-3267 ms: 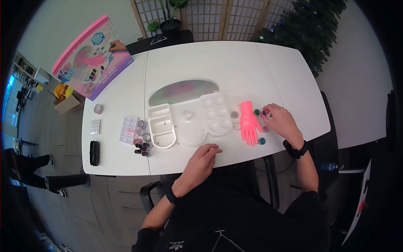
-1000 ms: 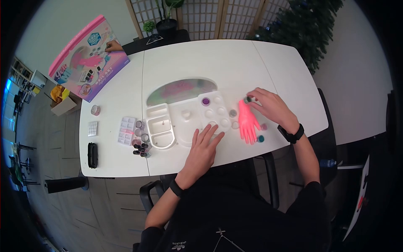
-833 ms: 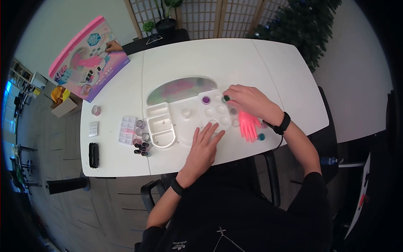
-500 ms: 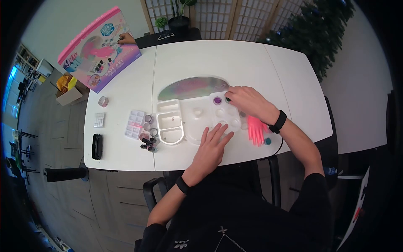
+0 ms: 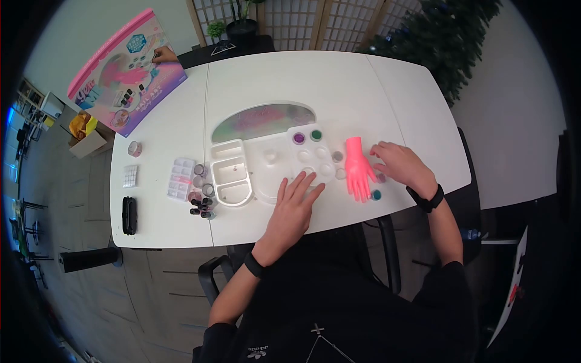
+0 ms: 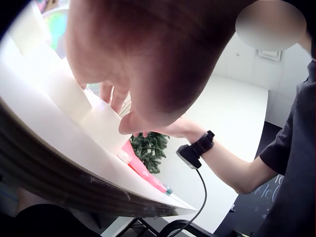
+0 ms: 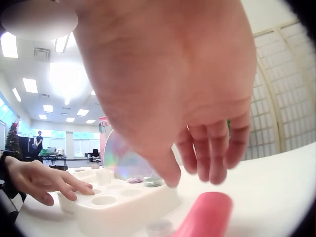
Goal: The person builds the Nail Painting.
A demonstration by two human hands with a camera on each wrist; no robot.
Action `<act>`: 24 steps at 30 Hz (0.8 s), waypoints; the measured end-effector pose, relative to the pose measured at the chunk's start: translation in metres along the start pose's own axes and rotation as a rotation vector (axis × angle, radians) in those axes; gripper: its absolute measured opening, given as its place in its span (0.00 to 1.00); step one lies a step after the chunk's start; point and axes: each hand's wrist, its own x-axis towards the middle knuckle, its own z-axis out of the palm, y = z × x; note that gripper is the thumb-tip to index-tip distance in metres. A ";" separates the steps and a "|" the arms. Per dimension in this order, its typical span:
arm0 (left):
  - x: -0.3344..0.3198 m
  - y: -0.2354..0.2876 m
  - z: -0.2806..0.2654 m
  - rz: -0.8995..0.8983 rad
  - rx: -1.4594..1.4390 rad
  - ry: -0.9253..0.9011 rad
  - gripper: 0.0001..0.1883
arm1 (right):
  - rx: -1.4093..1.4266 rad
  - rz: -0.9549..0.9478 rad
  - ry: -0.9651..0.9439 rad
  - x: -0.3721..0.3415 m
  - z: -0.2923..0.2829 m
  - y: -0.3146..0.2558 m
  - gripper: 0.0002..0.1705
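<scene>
The white station [image 5: 272, 178] has a curved shiny back panel [image 5: 264, 123] and round wells at its right. A purple pot [image 5: 298, 138] and a green pot [image 5: 316, 135] sit side by side in the two back wells. My left hand [image 5: 290, 212] rests with spread fingers on the station's front edge by the wells. Over the table, right of the pink model hand [image 5: 358, 169], hovers my right hand [image 5: 407, 166], fingers loosely bent and nothing seen between them. In the right wrist view that hand [image 7: 182, 74] is above the pink wrist end [image 7: 210, 212].
Clear pots [image 5: 338, 156] stand between station and model hand; a teal pot [image 5: 376, 195] lies near its fingertips. Left are a compartment tray [image 5: 181, 179], several dark-capped bottles [image 5: 201, 206], a black case [image 5: 129, 215] and a printed box [image 5: 128, 75].
The purple and green pots, earlier right of the model hand, now sit in the wells. My right hand let go of the green pot and moved back right. My left hand spread onto the station.
</scene>
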 end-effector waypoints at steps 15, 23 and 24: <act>0.000 -0.001 0.001 -0.001 -0.028 0.014 0.31 | 0.110 0.083 0.078 -0.028 0.001 -0.009 0.12; -0.001 -0.003 0.004 0.008 -0.031 0.027 0.32 | 0.074 -0.302 0.125 0.045 -0.008 -0.090 0.14; -0.001 -0.003 0.003 0.005 -0.033 0.023 0.32 | 0.064 -0.329 0.123 0.053 -0.006 -0.094 0.14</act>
